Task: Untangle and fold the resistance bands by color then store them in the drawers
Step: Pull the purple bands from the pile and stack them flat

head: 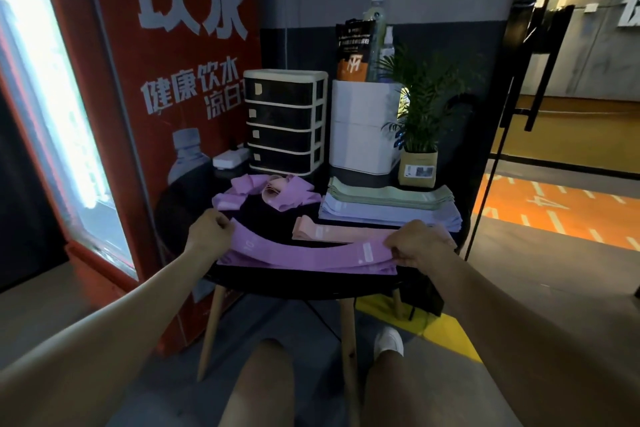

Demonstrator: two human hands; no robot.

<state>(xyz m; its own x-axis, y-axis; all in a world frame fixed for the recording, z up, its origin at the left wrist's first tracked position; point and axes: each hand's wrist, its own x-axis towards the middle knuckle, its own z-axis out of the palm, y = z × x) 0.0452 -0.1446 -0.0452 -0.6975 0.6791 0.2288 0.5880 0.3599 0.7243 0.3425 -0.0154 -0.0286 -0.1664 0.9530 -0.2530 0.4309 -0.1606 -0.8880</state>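
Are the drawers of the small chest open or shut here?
Shut. All four dark drawer fronts of the chest sit flush within the cream frame, none pulled forward; no bands show inside.

Bands and drawers sitting on the table (pixel 311 282)

The drawer unit (pixel 285 121) is standing at the back, a box (pixel 363 135) to its right. A tangled heap (pixel 266 192) is lying before the drawers, folded stacks (pixel 388 206) to the right, and one stretched band (pixel 304 250) at the front edge.

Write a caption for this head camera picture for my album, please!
Two hands, left and right, stretch a purple fabric resistance band flat above the round black table.
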